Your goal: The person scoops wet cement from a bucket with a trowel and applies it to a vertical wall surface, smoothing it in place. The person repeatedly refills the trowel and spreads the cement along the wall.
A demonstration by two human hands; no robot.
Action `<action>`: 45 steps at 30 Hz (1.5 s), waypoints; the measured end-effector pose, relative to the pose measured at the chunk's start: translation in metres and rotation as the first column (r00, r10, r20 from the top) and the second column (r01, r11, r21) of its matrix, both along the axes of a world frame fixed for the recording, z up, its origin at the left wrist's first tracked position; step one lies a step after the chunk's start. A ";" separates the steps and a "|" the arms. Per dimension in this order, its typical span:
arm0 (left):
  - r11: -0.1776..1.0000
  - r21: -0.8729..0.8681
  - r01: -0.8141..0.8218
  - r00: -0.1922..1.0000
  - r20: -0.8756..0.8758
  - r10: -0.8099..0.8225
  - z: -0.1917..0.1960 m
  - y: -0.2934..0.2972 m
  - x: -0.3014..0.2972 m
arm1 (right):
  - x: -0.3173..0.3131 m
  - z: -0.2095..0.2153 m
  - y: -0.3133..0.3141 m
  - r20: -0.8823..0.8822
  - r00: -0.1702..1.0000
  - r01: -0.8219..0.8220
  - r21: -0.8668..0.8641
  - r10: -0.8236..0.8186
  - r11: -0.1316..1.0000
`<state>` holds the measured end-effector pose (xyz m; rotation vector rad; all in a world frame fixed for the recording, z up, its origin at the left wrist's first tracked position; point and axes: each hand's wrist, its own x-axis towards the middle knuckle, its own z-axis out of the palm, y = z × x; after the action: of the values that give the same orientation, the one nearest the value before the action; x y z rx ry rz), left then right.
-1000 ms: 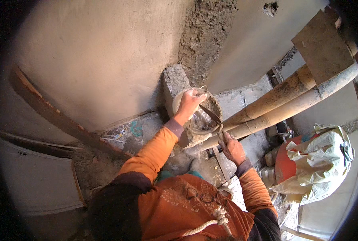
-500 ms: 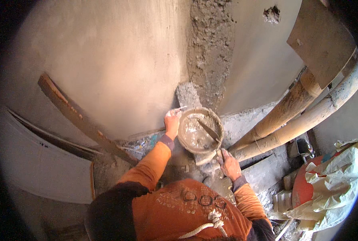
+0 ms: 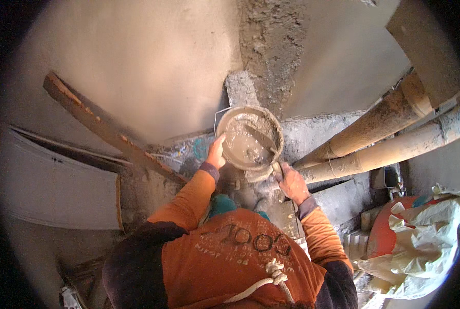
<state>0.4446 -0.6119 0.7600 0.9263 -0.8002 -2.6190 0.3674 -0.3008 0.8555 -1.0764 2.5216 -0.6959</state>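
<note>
Your left hand (image 3: 216,153) clamped on rim of mortar pan (image 3: 251,137), holding it level near rough plaster strip (image 3: 271,46) so wet mix stays in. Right hand (image 3: 291,183) gripping trowel (image 3: 263,141) handle, blade lying in mix. Hands apart, either side of pan. Bamboo poles (image 3: 379,139) just right.

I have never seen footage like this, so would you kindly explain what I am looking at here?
A camera worn on a person's head looks down through a fisheye lens, so straight edges bend. The orange sleeves coming up from below are the person's own arms. The left hand holds a round pan of wet grey mortar by its rim. The right hand grips the handle of a trowel whose blade lies in the mortar. Ahead is a plastered wall with a rough strip; a plank leans left, two poles lean right.
</note>
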 end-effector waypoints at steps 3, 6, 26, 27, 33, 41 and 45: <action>1.000 -0.005 -0.031 0.999 -0.028 0.031 -0.006 -0.004 0.007 | -0.021 0.023 -0.008 -0.171 0.969 -0.161 0.106 0.178 0.981; 0.995 -0.013 -0.096 0.995 0.010 0.096 0.001 0.002 0.003 | -0.050 0.066 -0.037 -0.282 0.903 -0.172 0.454 0.324 0.874; 0.950 -0.212 -0.229 0.972 0.002 0.235 -0.011 0.023 -0.009 | -0.022 0.067 -0.141 0.885 0.156 0.105 0.427 -0.439 0.898; 0.944 -0.274 -0.184 0.979 0.036 0.201 -0.012 0.020 -0.007 | -0.021 0.070 -0.143 0.899 0.084 0.151 0.414 -0.429 0.898; 0.934 -0.303 -0.189 0.969 0.094 0.227 -0.009 0.020 -0.011 | -0.044 0.114 -0.160 0.885 0.118 0.088 0.443 -0.450 0.892; 0.935 -0.297 -0.192 0.975 0.055 0.217 -0.029 0.021 -0.010 | -0.110 0.149 -0.219 0.036 0.682 -0.593 0.611 0.731 0.524; 0.945 -0.229 -0.233 0.972 -0.025 0.234 -0.011 0.016 -0.003 | -0.091 0.091 -0.243 -0.024 0.703 -0.401 0.812 0.710 0.424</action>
<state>0.4416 -0.5959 0.7489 0.8985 -0.9118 -2.2663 0.2768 -0.5438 0.9468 -1.6367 2.0315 0.8077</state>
